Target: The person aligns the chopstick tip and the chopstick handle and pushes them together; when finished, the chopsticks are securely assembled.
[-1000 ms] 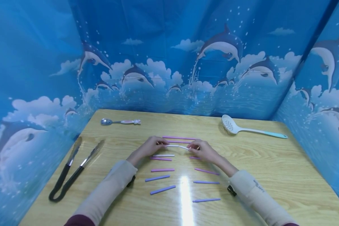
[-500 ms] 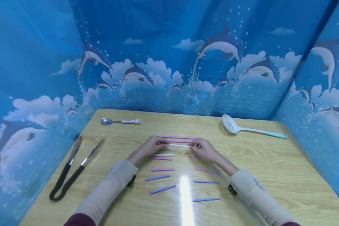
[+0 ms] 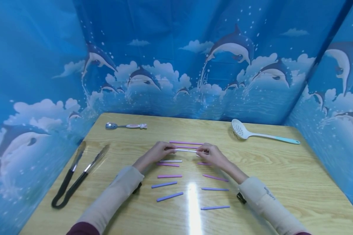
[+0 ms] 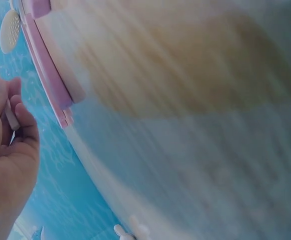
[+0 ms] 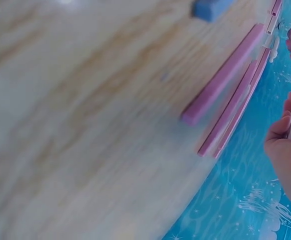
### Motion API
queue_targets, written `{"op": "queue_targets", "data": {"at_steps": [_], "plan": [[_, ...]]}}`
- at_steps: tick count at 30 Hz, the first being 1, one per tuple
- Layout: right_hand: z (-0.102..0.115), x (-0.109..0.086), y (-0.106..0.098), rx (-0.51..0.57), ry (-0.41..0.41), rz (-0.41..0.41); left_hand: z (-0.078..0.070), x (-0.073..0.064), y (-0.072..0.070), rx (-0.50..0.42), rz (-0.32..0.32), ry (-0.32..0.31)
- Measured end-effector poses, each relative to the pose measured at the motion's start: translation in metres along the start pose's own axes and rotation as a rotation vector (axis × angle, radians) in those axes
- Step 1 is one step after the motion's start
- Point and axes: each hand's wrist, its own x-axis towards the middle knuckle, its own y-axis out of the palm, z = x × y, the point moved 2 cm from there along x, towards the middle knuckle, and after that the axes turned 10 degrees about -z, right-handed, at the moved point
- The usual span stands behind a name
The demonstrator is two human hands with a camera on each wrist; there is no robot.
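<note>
Stick (image 3: 186, 150) runs crosswise, its long axis spanning left hand (image 3: 160, 151) to right hand (image 3: 213, 156), both equally near, fingers of each pinching an end.

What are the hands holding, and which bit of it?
A thin white stick: the left hand pinches it near one end, the right hand near the other. I can't tell whether it's one piece.

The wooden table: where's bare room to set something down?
The table has free patches at right, between the white skimmer and right sleeve, and at the back, between the spoon and skimmer. The centre is crowded: the left hand and right hand hold a white strip among coloured sticks.
</note>
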Motion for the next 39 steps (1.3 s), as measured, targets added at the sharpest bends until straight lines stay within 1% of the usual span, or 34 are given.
{"op": "queue_targets", "data": {"at_steps": [4,11,16,18,19,26,31,36,39], "plan": [[0.002,0.000,-0.001,-0.001,-0.025,-0.014,-0.002,0.000,0.001,0.009,-0.009,0.002],[0.006,0.000,-0.004,0.019,-0.045,-0.020,-0.005,0.000,0.002,0.037,-0.049,0.086],[0.009,0.000,-0.006,0.047,-0.065,-0.041,-0.006,-0.001,0.003,0.027,-0.079,0.123],[0.009,0.000,-0.008,0.058,-0.087,-0.053,-0.007,-0.001,0.003,0.026,-0.090,0.134],[0.009,0.000,-0.008,0.060,-0.097,-0.059,-0.008,-0.001,0.003,0.026,-0.094,0.135],[0.011,0.002,-0.010,0.085,-0.141,-0.075,-0.017,-0.003,-0.002,0.002,-0.102,0.090],[0.013,0.002,-0.008,0.108,-0.191,-0.100,-0.019,-0.007,-0.005,0.008,-0.104,0.122],[0.014,0.001,-0.005,0.111,-0.203,-0.102,-0.020,-0.009,-0.008,0.043,-0.120,0.167],[0.013,0.000,-0.004,0.104,-0.210,-0.107,-0.021,-0.009,-0.009,0.059,-0.111,0.169]]}}
